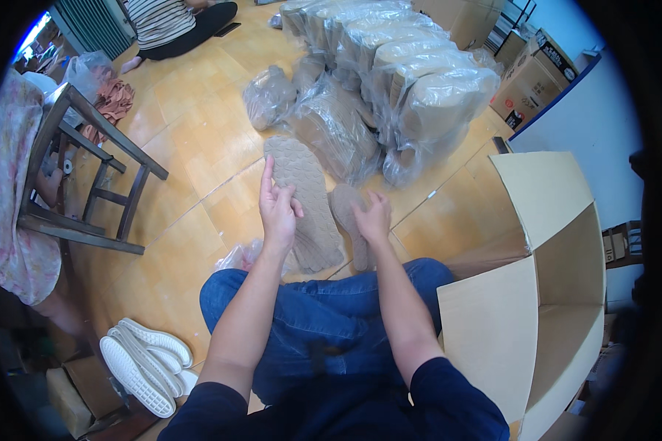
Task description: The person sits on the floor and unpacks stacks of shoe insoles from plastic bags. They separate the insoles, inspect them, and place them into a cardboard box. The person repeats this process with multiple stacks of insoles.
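Note:
A long stack of taupe shoe soles (312,209) with a scalloped tread lies on the floor before my crossed legs. Over the stack's left edge is my left hand (278,217), its index finger stretched out and the other fingers loosely bent apart. A narrower taupe sole (349,224) lies just right of the stack, turned partly on its edge. My right hand (374,219) is at that sole's right side, the thumb overlapping it and the fingers spread away. Whether either hand presses on a sole cannot be made out.
Plastic-wrapped sole bundles (438,103) stand beyond the stack. An open cardboard box (493,323) is at my right. White soles (143,364) lie at the lower left, near a dark wooden stool (103,195). Another person (171,29) sits on the floor at the far left.

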Demonstrator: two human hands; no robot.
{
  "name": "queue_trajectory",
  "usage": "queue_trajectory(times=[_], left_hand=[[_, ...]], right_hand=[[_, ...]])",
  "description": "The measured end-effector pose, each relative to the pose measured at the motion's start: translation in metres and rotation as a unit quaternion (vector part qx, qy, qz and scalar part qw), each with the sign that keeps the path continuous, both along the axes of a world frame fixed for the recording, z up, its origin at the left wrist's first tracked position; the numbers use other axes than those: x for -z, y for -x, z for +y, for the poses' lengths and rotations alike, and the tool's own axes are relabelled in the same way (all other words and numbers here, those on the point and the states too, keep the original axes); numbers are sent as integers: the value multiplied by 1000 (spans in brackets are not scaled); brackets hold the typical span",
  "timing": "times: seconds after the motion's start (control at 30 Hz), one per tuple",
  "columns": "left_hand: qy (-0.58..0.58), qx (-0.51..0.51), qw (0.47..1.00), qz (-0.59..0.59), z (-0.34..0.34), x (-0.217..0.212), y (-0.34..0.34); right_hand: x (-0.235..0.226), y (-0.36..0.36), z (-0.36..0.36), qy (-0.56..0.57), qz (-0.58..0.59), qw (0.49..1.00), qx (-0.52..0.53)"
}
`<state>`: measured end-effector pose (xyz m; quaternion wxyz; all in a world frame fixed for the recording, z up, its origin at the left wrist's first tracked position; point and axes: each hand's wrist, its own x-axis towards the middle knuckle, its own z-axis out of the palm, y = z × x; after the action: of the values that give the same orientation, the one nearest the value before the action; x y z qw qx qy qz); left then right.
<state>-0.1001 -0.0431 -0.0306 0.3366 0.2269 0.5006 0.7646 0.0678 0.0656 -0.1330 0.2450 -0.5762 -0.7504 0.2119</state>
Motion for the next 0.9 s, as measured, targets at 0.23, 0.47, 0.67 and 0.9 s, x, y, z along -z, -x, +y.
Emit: queue_trajectory(times=[0.23,0.47,0.67,0.9], left_hand=[[-57,5,998,0,2,-15,-12],[64,-89,994,-16,-3,32,15],[363,-96,924,-68,7,113,13],[401,-33,907,-124,3,170,17]], right_hand=[[-104,52,-45,171,491,805,-285],[-175,69,-27,210,441,851,-191],[-315,63,27,73,486,830,-263],[-318,6,-9,196,315,853,-367]])
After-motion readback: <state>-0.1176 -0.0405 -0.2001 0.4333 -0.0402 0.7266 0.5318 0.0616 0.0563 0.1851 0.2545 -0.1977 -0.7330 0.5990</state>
